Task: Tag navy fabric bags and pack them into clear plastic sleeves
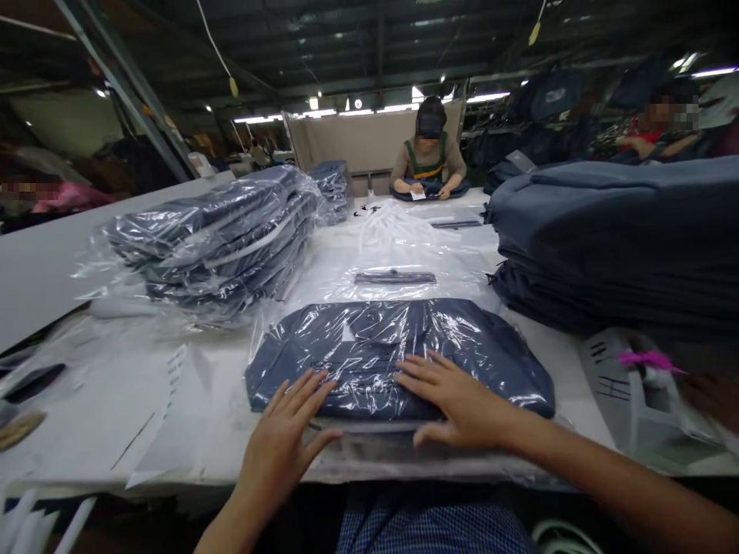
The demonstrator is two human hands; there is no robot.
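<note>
A folded dark-blue garment sealed in a clear plastic bag (398, 350) lies flat on the white table (86, 415) in front of me. My left hand (285, 435) rests flat on the bag's near left edge, fingers spread. My right hand (456, 400) lies flat on the bag's near middle, fingers stretched toward the left. Neither hand holds anything. The bag's open flap extends past the garment toward the table's front edge.
A stack of bagged garments (219, 238) sits at the left. Unbagged blue garments (617, 238) are piled high at the right. Empty plastic bags (398, 261) lie behind. A person (428, 154) works at the far end. A white device (629, 392) sits at the right.
</note>
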